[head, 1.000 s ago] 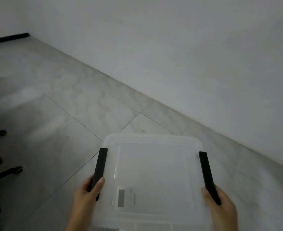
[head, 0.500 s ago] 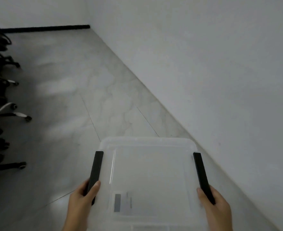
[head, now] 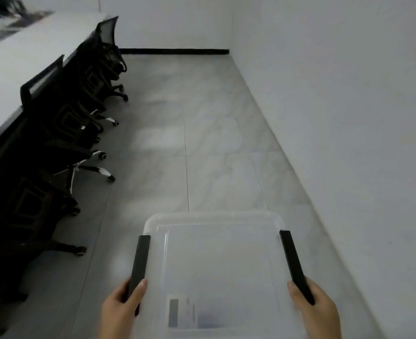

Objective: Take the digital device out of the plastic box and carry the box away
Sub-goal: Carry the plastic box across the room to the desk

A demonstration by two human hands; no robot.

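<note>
**Plastic box carried level down the aisle, one hand on each black grip**

The plastic box (head: 216,265) sat at the bottom centre of the frame, held out in front of the person, its clear bottom showing the grey floor (head: 202,148) through it. No device showed inside; only a pale label (head: 182,313) lay at the near left of its base, so the removal step looked finished and the carrying was under way.

It was held flat and centred, probably because the two black side grips give balanced purchase and keep the way ahead in sight. The left hand (head: 121,311) was wrapped around the near end of the left grip (head: 139,263), thumb lying along the rim on top, the other fingers curled beneath and out of sight. The right hand (head: 318,309) was closed on the near end of the right grip (head: 296,263) likewise, thumb pressed on the inner edge.

Farther out, a row of black office chairs (head: 62,133) lined a white desk (head: 18,64) in the upper left, while a plain wall (head: 349,106) filled the right side, leaving an open lane between.
</note>
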